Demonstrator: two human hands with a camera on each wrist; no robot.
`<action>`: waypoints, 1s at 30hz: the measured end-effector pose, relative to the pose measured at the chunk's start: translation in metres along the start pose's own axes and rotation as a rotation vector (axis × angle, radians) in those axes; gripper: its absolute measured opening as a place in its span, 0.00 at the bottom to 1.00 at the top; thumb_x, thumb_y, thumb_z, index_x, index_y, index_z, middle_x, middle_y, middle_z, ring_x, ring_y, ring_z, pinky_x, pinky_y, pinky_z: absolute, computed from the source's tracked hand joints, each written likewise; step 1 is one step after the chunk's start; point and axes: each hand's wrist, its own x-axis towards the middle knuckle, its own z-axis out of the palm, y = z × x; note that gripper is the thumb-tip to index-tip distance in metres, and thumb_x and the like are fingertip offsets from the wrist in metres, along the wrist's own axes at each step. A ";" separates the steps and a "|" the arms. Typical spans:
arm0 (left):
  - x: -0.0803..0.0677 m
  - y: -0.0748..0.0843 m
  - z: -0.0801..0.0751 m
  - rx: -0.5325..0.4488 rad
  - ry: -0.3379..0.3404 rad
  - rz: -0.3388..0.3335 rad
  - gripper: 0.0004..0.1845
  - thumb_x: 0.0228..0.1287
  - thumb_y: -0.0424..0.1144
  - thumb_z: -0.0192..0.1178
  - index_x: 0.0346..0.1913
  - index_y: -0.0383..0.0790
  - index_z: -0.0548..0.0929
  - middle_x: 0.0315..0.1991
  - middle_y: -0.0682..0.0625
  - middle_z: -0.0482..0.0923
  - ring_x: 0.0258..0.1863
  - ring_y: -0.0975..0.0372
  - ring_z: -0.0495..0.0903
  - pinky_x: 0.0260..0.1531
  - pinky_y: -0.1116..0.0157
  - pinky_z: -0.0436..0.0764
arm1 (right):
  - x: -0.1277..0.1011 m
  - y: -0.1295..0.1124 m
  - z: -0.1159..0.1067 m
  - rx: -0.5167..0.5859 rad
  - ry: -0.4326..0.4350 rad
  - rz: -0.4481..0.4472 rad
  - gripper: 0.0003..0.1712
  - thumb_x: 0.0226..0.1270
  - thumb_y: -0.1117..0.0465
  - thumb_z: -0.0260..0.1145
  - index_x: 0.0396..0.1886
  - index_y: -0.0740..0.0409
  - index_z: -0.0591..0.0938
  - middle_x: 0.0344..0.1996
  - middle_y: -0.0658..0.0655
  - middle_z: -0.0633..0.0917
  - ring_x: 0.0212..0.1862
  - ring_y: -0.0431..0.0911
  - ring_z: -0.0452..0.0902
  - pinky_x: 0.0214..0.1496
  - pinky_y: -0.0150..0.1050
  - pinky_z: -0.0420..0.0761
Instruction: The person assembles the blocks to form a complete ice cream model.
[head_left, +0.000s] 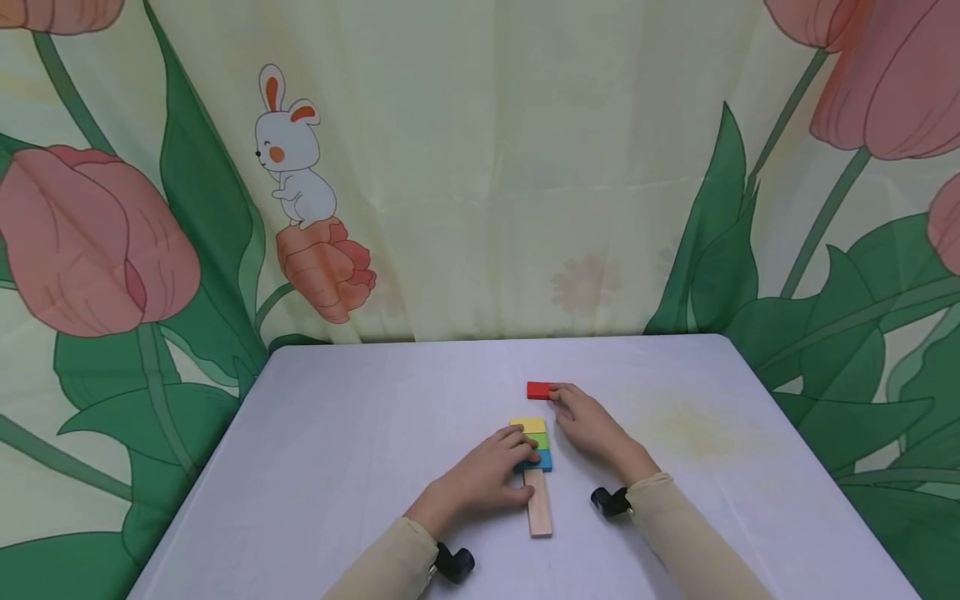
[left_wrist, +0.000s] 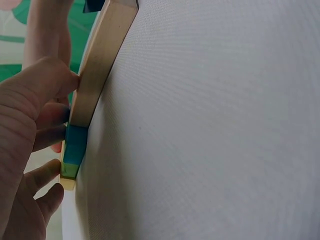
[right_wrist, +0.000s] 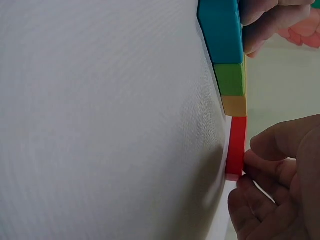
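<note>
In the head view my left hand point(head_left: 491, 475) spreads over a column of coloured blocks. Its fingers rest on the yellow block point(head_left: 534, 425), the green block point(head_left: 542, 439) and the blue block point(head_left: 546, 460), and its thumb touches the plain wooden block point(head_left: 538, 508) below them. Farther back lies a red block point(head_left: 537, 390), apart from the yellow one. My right hand point(head_left: 592, 425) has its fingertips at the red block's right end. In the right wrist view those fingers point(right_wrist: 265, 170) touch the upper edge, with the thumb just above it.
A white cloth covers the table point(head_left: 360, 433), its far edge close to a curtain point(head_left: 480, 167) printed with tulips and a rabbit. Each wrist carries a small black camera, the left one point(head_left: 454, 565) and the right one point(head_left: 611, 502) both near the tabletop.
</note>
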 end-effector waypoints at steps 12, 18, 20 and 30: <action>0.001 -0.002 0.002 0.010 0.011 0.010 0.21 0.69 0.51 0.64 0.62 0.51 0.81 0.67 0.57 0.75 0.79 0.54 0.62 0.78 0.57 0.64 | 0.000 -0.008 0.007 0.019 -0.040 -0.027 0.25 0.77 0.64 0.56 0.71 0.61 0.76 0.75 0.57 0.71 0.79 0.57 0.62 0.78 0.59 0.66; 0.000 -0.002 0.001 0.010 0.014 0.008 0.22 0.68 0.52 0.64 0.62 0.51 0.82 0.67 0.57 0.75 0.78 0.54 0.63 0.77 0.57 0.66 | -0.001 -0.009 0.010 0.011 -0.057 -0.052 0.25 0.78 0.62 0.56 0.72 0.58 0.76 0.75 0.56 0.72 0.79 0.56 0.62 0.78 0.58 0.66; 0.000 -0.001 0.001 0.007 0.012 0.003 0.22 0.68 0.52 0.64 0.62 0.52 0.81 0.67 0.57 0.75 0.78 0.55 0.62 0.77 0.56 0.66 | -0.002 -0.008 0.011 0.006 -0.060 -0.068 0.25 0.78 0.62 0.56 0.72 0.56 0.76 0.76 0.55 0.72 0.79 0.55 0.63 0.78 0.58 0.66; 0.001 -0.001 0.002 -0.015 0.004 -0.026 0.22 0.68 0.52 0.66 0.62 0.52 0.81 0.68 0.57 0.74 0.79 0.55 0.61 0.77 0.54 0.66 | -0.002 0.003 0.011 0.031 -0.084 -0.142 0.28 0.76 0.64 0.56 0.74 0.52 0.74 0.76 0.56 0.71 0.79 0.56 0.62 0.78 0.60 0.64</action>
